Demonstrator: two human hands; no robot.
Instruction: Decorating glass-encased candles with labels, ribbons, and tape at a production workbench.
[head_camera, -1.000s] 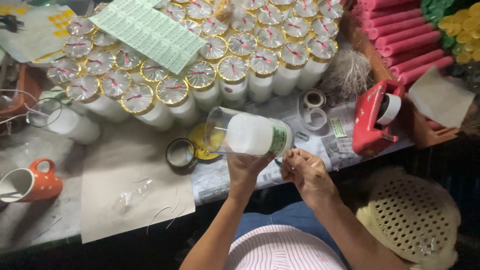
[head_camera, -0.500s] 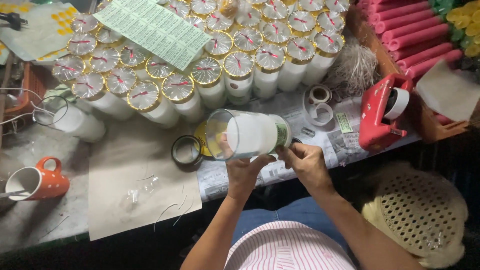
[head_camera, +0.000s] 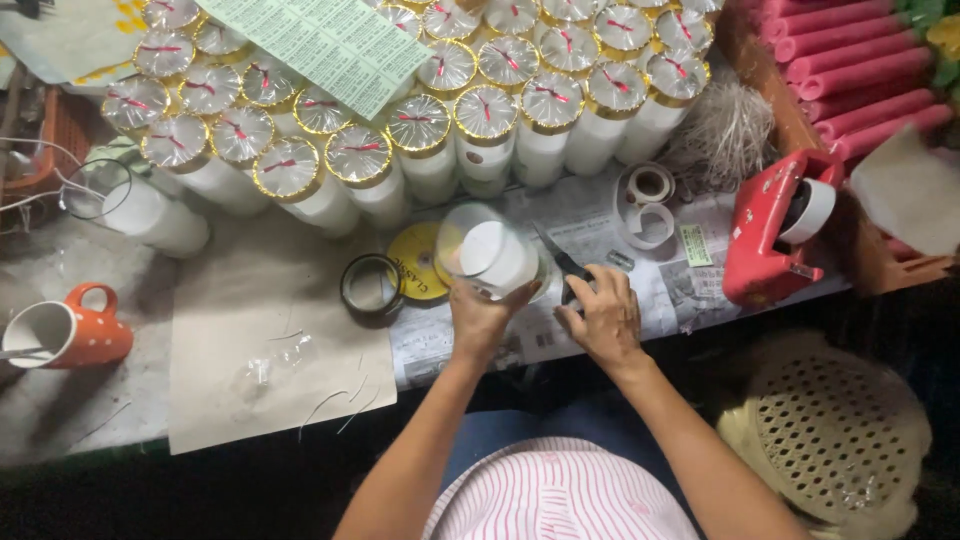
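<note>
My left hand (head_camera: 480, 318) grips a clear glass jar with a white candle (head_camera: 492, 252) inside, held upright over the newspaper-covered table edge (head_camera: 520, 345). My right hand (head_camera: 603, 318) rests on the newspaper just right of the jar, fingers curled over dark scissors (head_camera: 560, 262). A yellow disc (head_camera: 418, 262) and a dark ring-shaped lid (head_camera: 371, 284) lie just left of the jar.
Several white candle jars with gold-rimmed foil tops (head_camera: 420, 130) fill the back. A sheet of printed labels (head_camera: 325, 45) lies on them. A red tape dispenser (head_camera: 775, 225), tape rolls (head_camera: 648, 205), orange mug (head_camera: 70, 330), brown paper (head_camera: 270, 340) and pink candles (head_camera: 860, 70) surround.
The jar has gone from lying sideways in both hands to standing upright in my left hand. My right hand let go and dropped onto the newspaper by the scissors.
</note>
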